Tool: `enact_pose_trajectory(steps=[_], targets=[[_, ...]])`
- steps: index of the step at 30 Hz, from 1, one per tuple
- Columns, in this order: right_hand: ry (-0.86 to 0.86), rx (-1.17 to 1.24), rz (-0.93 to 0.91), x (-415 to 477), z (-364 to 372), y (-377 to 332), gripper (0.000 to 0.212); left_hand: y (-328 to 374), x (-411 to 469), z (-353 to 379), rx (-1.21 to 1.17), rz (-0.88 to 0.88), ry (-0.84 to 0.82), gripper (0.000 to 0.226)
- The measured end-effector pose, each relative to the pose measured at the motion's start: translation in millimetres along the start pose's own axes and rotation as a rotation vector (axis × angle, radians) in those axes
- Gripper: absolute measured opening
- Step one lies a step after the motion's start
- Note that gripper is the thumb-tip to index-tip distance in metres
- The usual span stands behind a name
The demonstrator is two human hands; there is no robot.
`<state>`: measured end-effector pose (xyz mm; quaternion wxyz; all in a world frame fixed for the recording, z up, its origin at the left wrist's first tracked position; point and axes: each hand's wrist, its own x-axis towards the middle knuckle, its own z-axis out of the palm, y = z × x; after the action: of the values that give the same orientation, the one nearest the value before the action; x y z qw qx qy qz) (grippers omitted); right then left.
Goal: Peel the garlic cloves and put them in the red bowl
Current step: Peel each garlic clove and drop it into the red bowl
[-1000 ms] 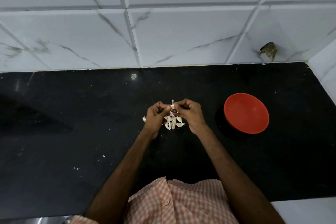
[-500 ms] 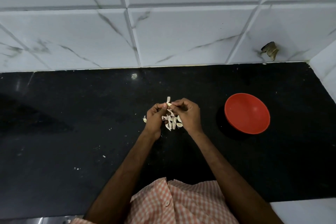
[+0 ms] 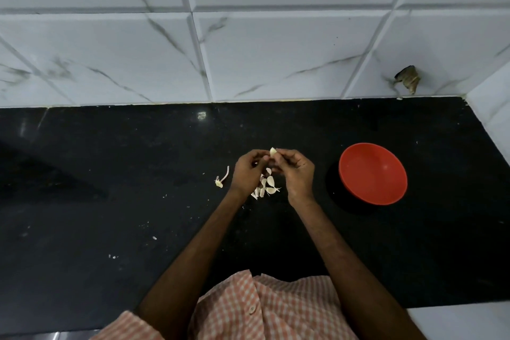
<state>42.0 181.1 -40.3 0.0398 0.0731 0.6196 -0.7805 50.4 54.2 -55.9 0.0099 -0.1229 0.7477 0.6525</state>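
While the thin stalk [image 3: 226, 172] that was sticking up between our fingertips a moment ago is now lying on the black desk [image 3: 110, 174], just left of our left hand [image 3: 248, 171], we are pinching a single garlic clove [image 3: 272, 152] between both hands at the centre of the frame. Our left hand and right hand [image 3: 296, 171] are both curling their fingertips onto it, above the small pile of loose cloves [image 3: 266, 185] sitting on the desk between our wrists. We are judging that the bulb is now broken apart and that peeling proper is starting with this clove. The red bowl [image 3: 372, 174] is waiting at centre right, well apart from our hands, and is showing nothing inside, so no clove is delivered yet.
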Motion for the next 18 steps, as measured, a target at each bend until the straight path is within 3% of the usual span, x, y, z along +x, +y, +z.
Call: enact_pose_trajectory(steps=[3, 5, 9, 18], targets=[[0.058, 0.067, 0.141, 2, -6, -4, 0.010, 0, 10, 9, 0.201, 0.052, -0.002, 0.015], [0.072, 0.132, 0.225, 5, -11, -7, 0.009, 2, 12, 11, 0.189, 0.073, 0.013, 0.021], [0.035, 0.196, 0.321, 7, -14, -12, 0.012, 9, 10, 11, -0.023, 0.158, -0.047, 0.027], [-0.141, 0.141, 0.519, 5, -11, -19, 0.013, 8, -3, 6, -0.304, 0.018, -0.110, 0.017]])
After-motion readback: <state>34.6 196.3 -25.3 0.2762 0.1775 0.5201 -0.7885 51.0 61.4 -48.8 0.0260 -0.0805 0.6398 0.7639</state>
